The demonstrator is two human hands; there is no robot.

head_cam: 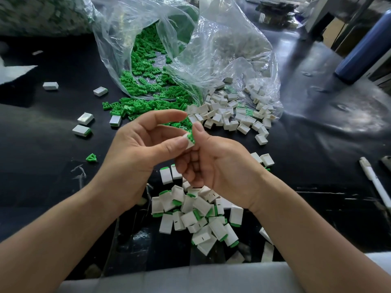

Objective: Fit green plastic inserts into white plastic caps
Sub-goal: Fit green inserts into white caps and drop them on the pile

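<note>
Both hands meet above the desk [42, 166] on one white cap [187, 144]. The left hand [143, 149] pinches its side with the thumb, index finger arched above. The right hand [211, 166] grips the other side, thumb on top and fingers curled beneath. A green insert [191, 138] sits in its mouth. Below the wrists lies a heap of fitted caps [190, 216]; beyond the fingertips, loose inserts [148, 106] and empty caps [232, 115].

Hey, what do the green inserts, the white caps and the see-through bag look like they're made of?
Green inserts: likely moulded hard plastic, matt, with crisp ribbed shapes. White caps: probably the same kind of rigid plastic, smooth with a slight sheen and thin, even walls. See-through bag: thin plastic film, glossy; it crinkles and catches glare.
</note>
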